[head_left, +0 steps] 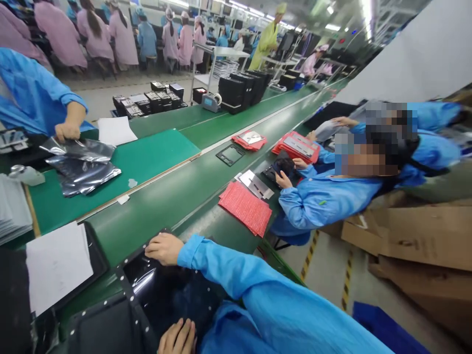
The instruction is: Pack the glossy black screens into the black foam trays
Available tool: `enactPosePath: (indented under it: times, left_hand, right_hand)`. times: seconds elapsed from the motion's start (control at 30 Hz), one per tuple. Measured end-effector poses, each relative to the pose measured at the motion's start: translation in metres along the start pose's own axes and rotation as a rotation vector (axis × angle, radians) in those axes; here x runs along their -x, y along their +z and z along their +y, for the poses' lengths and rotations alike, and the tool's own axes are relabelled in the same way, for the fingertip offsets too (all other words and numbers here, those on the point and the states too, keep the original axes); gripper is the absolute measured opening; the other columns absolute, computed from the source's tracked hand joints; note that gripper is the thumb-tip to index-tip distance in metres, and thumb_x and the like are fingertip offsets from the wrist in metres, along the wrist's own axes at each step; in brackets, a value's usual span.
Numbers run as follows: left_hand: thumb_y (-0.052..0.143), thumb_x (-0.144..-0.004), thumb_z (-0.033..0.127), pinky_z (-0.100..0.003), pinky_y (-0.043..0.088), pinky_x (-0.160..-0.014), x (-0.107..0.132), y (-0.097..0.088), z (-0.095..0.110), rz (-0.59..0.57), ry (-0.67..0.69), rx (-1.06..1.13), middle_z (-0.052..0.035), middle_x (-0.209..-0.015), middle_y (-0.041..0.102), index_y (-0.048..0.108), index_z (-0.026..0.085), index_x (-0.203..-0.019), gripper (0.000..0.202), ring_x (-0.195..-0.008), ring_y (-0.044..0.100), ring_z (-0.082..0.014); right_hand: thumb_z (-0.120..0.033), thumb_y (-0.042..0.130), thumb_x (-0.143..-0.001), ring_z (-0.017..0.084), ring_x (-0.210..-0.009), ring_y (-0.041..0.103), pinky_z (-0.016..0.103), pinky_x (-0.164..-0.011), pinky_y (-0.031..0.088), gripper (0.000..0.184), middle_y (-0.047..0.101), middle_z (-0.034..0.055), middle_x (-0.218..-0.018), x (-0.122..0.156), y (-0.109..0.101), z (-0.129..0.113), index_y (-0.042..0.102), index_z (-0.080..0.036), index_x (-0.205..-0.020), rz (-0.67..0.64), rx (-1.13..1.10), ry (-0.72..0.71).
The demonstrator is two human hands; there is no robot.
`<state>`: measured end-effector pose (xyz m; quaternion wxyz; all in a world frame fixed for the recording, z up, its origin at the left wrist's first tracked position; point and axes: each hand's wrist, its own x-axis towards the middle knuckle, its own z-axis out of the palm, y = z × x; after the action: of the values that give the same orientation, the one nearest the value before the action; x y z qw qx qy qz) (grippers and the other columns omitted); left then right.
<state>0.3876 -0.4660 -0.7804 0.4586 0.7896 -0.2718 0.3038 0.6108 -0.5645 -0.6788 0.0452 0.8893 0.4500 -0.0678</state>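
Observation:
A glossy black panel [162, 290] in a black frame dotted with white spots lies in front of me at the near edge of the green belt. My right hand [164, 248] rests on its far corner, fingers curled down over the edge and gripping it; its blue sleeve crosses above the panel. My left hand [179, 337] lies flat on the panel's near side with the fingers stretched out. It holds nothing.
A white sheet [57, 265] lies on a black tray at the left. A green conveyor belt [165, 196] runs away from me. Red mats [246, 207] and a seated co-worker in blue [332, 196] are on my side. Another person's hand [68, 130] holds dark foil bags [83, 169] across the belt.

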Motion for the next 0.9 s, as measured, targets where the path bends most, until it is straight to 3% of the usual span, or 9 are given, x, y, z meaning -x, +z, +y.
enactPosePath:
  times: [0.13,0.27,0.4,0.47,0.57,0.63,0.7,0.8,0.9]
  left_hand:
    - [0.046,-0.087,0.015,-0.032,0.048,-0.084,-0.019,-0.014,0.002,-0.043,-0.032,0.128,-0.0052,-0.094,0.071,0.068,0.021,-0.099,0.026,-0.091,0.064,-0.0183]
    - [0.046,-0.088,0.028,-0.041,0.048,-0.092,-0.012,-0.048,-0.028,-0.16,-0.136,0.183,-0.0093,-0.114,0.065,0.065,0.021,-0.107,0.028,-0.108,0.058,-0.0249]
    - [0.035,-0.089,0.044,-0.048,0.043,-0.099,0.042,-0.075,-0.078,-0.111,-0.656,0.042,-0.0155,-0.125,0.056,0.057,0.017,-0.118,0.045,-0.119,0.052,-0.0297]
    - [0.034,-0.085,0.051,-0.058,0.033,-0.103,0.076,-0.079,-0.09,-0.114,-0.91,-0.145,-0.0234,-0.135,0.045,0.05,0.009,-0.126,0.06,-0.131,0.037,-0.0373]
    - [0.041,-0.075,0.059,-0.064,0.019,-0.106,0.116,-0.078,-0.093,-0.36,-0.967,-0.213,-0.0253,-0.145,0.03,0.044,0.008,-0.132,0.076,-0.139,0.016,-0.0422]
    - [0.041,-0.074,0.06,-0.061,0.021,-0.107,0.126,-0.079,-0.094,-0.468,-0.955,-0.136,-0.0205,-0.147,0.029,0.043,0.014,-0.133,0.075,-0.139,0.018,-0.039]
    - [0.039,-0.075,0.061,-0.06,0.026,-0.105,0.12,-0.081,-0.098,-0.393,-1.103,-0.141,-0.0191,-0.147,0.028,0.039,0.018,-0.136,0.075,-0.138,0.022,-0.0387]
    - [0.044,-0.072,0.064,-0.066,0.029,-0.099,0.091,-0.08,-0.104,-0.239,-1.382,-0.2,-0.0221,-0.148,0.022,0.036,0.018,-0.139,0.081,-0.134,0.024,-0.0475]
    - [0.05,-0.068,0.067,-0.067,0.029,-0.098,0.067,-0.078,-0.104,-0.214,-1.542,-0.123,-0.0218,-0.148,0.023,0.037,0.021,-0.138,0.085,-0.132,0.025,-0.0508]
  right_hand:
    - [-0.017,0.045,-0.087,0.019,-0.119,0.046,0.037,-0.101,0.035,0.031,0.064,0.0008,-0.118,-0.005,-0.009,-0.014,0.063,-0.024,-0.111,-0.091,-0.008,0.195]
    - [-0.015,0.046,-0.084,0.023,-0.126,0.041,0.04,-0.102,0.037,0.038,0.056,0.005,-0.131,-0.007,-0.017,-0.053,0.059,-0.018,-0.12,-0.097,0.014,0.42]
    - [-0.014,0.048,-0.081,0.027,-0.125,0.042,0.044,-0.097,0.043,0.044,0.049,0.0096,-0.138,0.026,-0.023,-0.107,0.054,-0.009,-0.124,-0.136,0.005,0.553]
    - [-0.014,0.047,-0.082,0.028,-0.124,0.043,0.045,-0.093,0.046,0.044,0.048,0.0095,-0.139,0.056,-0.026,-0.139,0.053,-0.009,-0.124,-0.189,-0.02,0.602]
    - [-0.014,0.047,-0.08,0.03,-0.127,0.04,0.047,-0.091,0.048,0.049,0.043,0.0099,-0.143,0.1,-0.027,-0.184,0.049,-0.01,-0.129,-0.278,-0.054,0.715]
    - [-0.013,0.046,-0.079,0.033,-0.131,0.036,0.05,-0.092,0.047,0.056,0.039,0.0101,-0.146,0.117,-0.024,-0.206,0.045,-0.01,-0.134,-0.342,-0.063,0.791]
    - [-0.01,0.043,-0.078,0.035,-0.132,0.034,0.052,-0.092,0.047,0.058,0.036,0.0099,-0.148,0.124,-0.02,-0.217,0.042,-0.011,-0.137,-0.387,-0.059,0.838]
    - [-0.01,0.04,-0.079,0.035,-0.131,0.034,0.053,-0.091,0.046,0.058,0.036,0.0093,-0.148,0.124,-0.016,-0.216,0.043,-0.013,-0.137,-0.401,-0.074,0.833]
    - [-0.014,0.046,-0.078,0.034,-0.129,0.036,0.053,-0.093,0.044,0.058,0.037,0.0056,-0.148,0.127,-0.021,-0.207,0.044,-0.018,-0.136,-0.357,-0.148,0.773]
